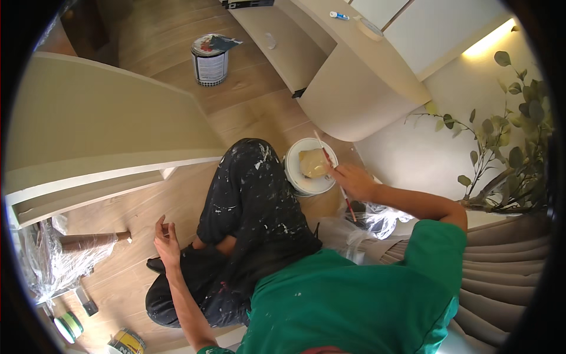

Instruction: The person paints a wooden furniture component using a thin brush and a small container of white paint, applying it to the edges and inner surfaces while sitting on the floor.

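My right hand (354,182) is closed around a slim paintbrush (349,205) with a red handle. The brush's pale tip points up and away, above a round white tub (290,171) on the floor. On top of the tub lies a beige, shiny patch or shallow holder (312,164), apparently of paint. My left hand (168,243) hangs over the floor beside my crossed legs, its fingers loosely bent and apart, holding nothing. Paint-spattered dark trousers (236,200) cover my legs, between the left hand and the tub.
A large beige curved panel (112,118) stands at left. Beyond my knee is a paint can (210,68) with a dark cloth-like piece on it. A rounded cabinet (359,88), a leafy plant (513,124) and plastic sheeting (383,221) lie right. Plastic-wrapped furniture (71,253) stands lower left.
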`<move>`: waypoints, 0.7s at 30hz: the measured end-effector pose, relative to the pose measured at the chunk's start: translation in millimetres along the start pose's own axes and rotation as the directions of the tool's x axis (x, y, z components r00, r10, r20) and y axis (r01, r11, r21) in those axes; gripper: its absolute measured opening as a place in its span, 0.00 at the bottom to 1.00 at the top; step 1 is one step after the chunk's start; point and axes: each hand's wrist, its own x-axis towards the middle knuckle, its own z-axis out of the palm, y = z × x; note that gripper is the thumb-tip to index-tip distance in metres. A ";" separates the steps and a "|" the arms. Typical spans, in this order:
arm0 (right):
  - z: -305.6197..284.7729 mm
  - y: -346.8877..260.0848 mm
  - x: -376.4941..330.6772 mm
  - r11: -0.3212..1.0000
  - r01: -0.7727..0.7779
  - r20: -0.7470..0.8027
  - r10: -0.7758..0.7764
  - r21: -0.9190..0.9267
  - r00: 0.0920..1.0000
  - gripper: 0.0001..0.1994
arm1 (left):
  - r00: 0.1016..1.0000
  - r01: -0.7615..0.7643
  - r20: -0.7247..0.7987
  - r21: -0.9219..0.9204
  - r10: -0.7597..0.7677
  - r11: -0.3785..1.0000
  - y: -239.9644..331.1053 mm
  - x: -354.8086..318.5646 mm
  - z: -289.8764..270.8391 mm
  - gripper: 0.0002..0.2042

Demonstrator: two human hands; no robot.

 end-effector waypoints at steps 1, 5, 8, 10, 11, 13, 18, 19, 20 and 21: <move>7.8 -1.5 2.3 1.000 0.007 0.012 -0.008 0.008 1.000 0.45 | 0.999 0.009 0.031 0.016 -0.009 1.000 -0.5 -2.1 0.2 0.18; 18.2 -5.6 17.6 0.999 0.043 -0.045 -0.043 0.002 0.998 0.44 | 0.996 -0.011 0.084 0.065 0.006 0.998 -0.6 -8.2 -2.2 0.17; 18.9 -5.6 23.4 0.999 0.028 -0.071 -0.031 -0.032 0.997 0.43 | 0.995 -0.004 0.099 0.065 -0.002 0.998 -1.6 -6.7 -1.7 0.17; 17.7 -4.6 23.2 0.998 0.026 -0.053 -0.029 -0.052 0.998 0.42 | 0.995 -0.010 0.101 0.068 0.004 0.998 -3.3 -5.7 -1.2 0.18; 16.3 -4.8 24.3 0.998 0.028 -0.043 -0.031 -0.061 0.999 0.42 | 0.995 -0.012 0.100 0.070 0.005 0.997 -3.8 -5.6 -1.2 0.18; 12.1 -7.2 24.7 0.998 0.003 -0.017 -0.004 -0.057 1.000 0.40 | 0.995 -0.010 0.099 0.073 0.002 0.997 -4.9 -5.8 -0.6 0.18; 13.5 -7.6 22.6 0.998 0.000 -0.015 -0.001 -0.069 1.000 0.39 | 0.989 0.016 0.144 0.129 -0.034 0.992 -0.9 -5.9 -2.7 0.19; 13.6 -8.2 22.7 0.997 0.005 -0.026 -0.007 -0.076 1.000 0.39 | 0.989 0.013 0.146 0.130 -0.032 0.991 -1.4 -6.2 -3.5 0.19; 13.6 -8.2 23.1 0.996 0.010 -0.038 -0.014 -0.084 0.999 0.39 | 0.989 0.010 0.146 0.131 -0.030 0.991 -1.8 -6.4 -3.9 0.19; 14.1 -7.7 23.0 0.996 0.012 -0.033 -0.015 -0.083 0.999 0.39 | 0.989 0.011 0.144 0.132 -0.030 0.991 -2.4 -6.6 -4.3 0.19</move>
